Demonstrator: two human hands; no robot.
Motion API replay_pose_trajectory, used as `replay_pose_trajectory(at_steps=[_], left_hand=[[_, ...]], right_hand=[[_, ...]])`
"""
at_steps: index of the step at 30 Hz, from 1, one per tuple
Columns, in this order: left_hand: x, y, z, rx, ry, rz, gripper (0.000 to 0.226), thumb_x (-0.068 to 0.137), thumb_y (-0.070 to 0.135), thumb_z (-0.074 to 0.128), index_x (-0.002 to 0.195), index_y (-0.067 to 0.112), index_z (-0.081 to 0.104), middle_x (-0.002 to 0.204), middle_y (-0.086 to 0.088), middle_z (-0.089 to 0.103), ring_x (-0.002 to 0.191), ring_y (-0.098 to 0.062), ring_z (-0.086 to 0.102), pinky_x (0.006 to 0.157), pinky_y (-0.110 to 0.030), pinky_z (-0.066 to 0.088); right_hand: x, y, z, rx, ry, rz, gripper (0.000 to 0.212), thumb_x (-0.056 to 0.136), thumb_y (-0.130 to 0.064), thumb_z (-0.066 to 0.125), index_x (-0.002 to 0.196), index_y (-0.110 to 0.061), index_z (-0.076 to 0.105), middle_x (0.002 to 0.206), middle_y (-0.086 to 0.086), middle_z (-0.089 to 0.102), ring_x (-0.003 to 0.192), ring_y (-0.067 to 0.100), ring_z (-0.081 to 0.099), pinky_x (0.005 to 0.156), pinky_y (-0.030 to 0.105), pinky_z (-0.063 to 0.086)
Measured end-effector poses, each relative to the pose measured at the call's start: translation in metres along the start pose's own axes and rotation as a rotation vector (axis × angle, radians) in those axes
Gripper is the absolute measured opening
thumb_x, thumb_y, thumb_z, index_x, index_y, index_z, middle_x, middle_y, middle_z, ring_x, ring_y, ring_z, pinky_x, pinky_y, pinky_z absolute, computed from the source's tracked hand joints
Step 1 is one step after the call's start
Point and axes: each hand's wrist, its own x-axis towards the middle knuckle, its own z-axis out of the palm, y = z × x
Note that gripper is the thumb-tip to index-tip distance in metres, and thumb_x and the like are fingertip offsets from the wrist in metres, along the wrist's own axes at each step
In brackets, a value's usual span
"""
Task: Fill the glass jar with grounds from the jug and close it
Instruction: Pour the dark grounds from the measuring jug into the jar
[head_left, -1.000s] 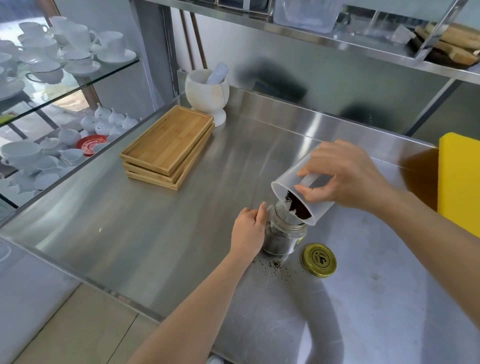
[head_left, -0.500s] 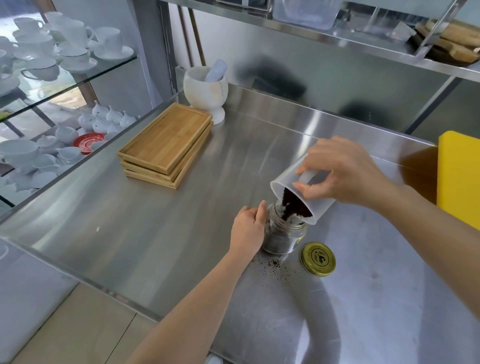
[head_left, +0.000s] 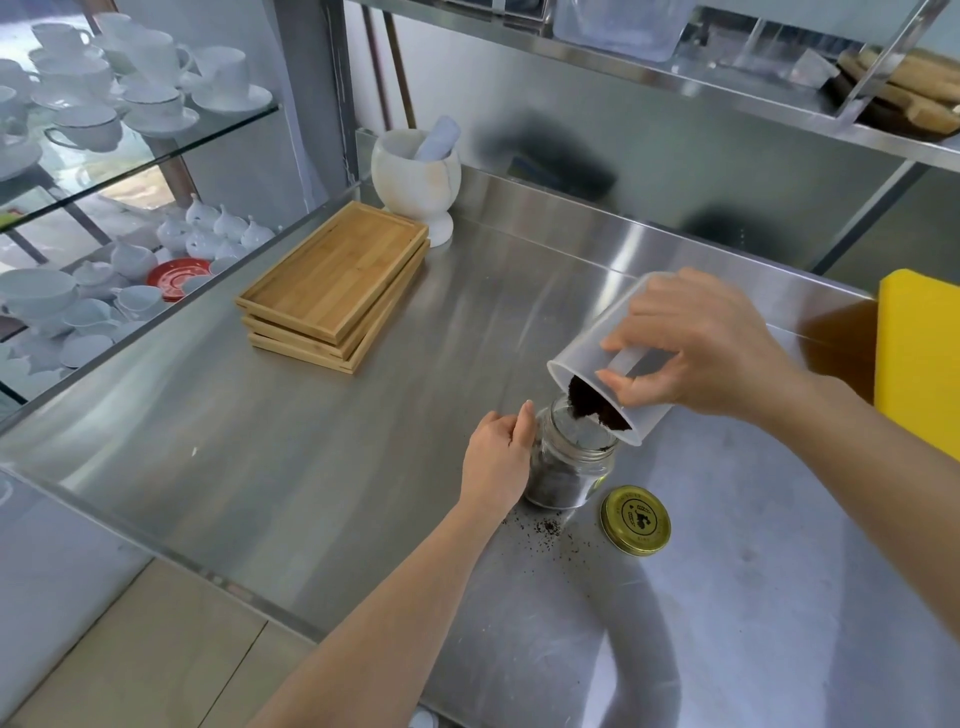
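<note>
The bench (head_left: 322, 467) is brushed steel, glossy and finely scratched. The jar (head_left: 566, 462) is clear glass; its lid (head_left: 635, 520) is shiny gold-coloured metal. The jug (head_left: 597, 358) is frosted, translucent plastic. Stacked trays (head_left: 332, 280) near the bench's back-left corner are matt wood.

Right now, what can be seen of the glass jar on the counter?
The glass jar is small, clear and round, with a threaded neck and an open mouth. It stands upright on the steel counter, partly filled with dark grounds. The left hand holds its side. The translucent jug, tipped by the right hand, has its rim over the jar's mouth, with grounds at the lip. Its gold lid lies flat beside it, apart, and spilled grounds dot the counter at its base.
</note>
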Motion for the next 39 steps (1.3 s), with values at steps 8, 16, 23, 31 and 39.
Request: replay_pose_trajectory(at_steps=[8, 16, 23, 31, 39], left_hand=[[0.0001, -0.0005, 0.0014, 0.001, 0.010, -0.005, 0.054, 0.097, 0.038, 0.036, 0.051, 0.010, 0.029, 0.064, -0.001, 0.035, 0.061, -0.011, 0.040, 0.057, -0.031, 0.018], [0.0003, 0.0002, 0.0017, 0.000, 0.017, 0.002, 0.055, 0.097, 0.037, 0.036, 0.050, 0.012, 0.027, 0.063, -0.001, 0.033, 0.062, -0.013, 0.039, 0.059, -0.032, 0.020], [0.0008, -0.0007, 0.0027, -0.006, 0.017, -0.016, 0.055, 0.097, 0.039, 0.035, 0.050, 0.011, 0.030, 0.065, 0.000, 0.036, 0.064, -0.012, 0.041, 0.059, -0.032, 0.021], [-0.0003, 0.0006, 0.0035, -0.010, 0.027, -0.021, 0.055, 0.097, 0.039, 0.035, 0.050, 0.012, 0.029, 0.066, 0.000, 0.037, 0.061, -0.010, 0.040, 0.060, -0.031, 0.023], [-0.0009, 0.0004, 0.0031, -0.011, 0.035, -0.004, 0.055, 0.097, 0.037, 0.036, 0.049, 0.013, 0.025, 0.061, -0.001, 0.033, 0.062, -0.010, 0.040, 0.059, -0.032, 0.022]], right_hand=[[0.0014, 0.0000, 0.0013, 0.004, 0.010, 0.017, 0.030, 0.072, -0.035, 0.060, 0.057, -0.010, 0.066, 0.048, 0.007, 0.050, 0.046, 0.028, 0.046, 0.053, 0.025, 0.024], [0.0016, -0.0001, -0.0018, 0.000, -0.013, 0.021, 0.032, 0.073, -0.037, 0.058, 0.060, -0.010, 0.067, 0.050, 0.006, 0.051, 0.048, 0.027, 0.045, 0.053, 0.028, 0.022], [-0.0001, -0.0010, -0.0054, 0.037, -0.004, 0.023, 0.031, 0.074, -0.036, 0.059, 0.061, -0.009, 0.067, 0.050, 0.007, 0.050, 0.052, 0.021, 0.036, 0.054, 0.028, 0.023], [0.0012, 0.0026, -0.0011, 0.005, -0.017, -0.083, 0.029, 0.076, -0.035, 0.060, 0.063, -0.010, 0.067, 0.050, 0.005, 0.049, 0.061, 0.016, 0.031, 0.061, 0.023, 0.014], [0.0032, 0.0010, -0.0010, 0.018, -0.001, -0.086, 0.030, 0.076, -0.034, 0.060, 0.061, -0.010, 0.066, 0.049, 0.005, 0.047, 0.061, 0.015, 0.030, 0.061, 0.023, 0.014]])
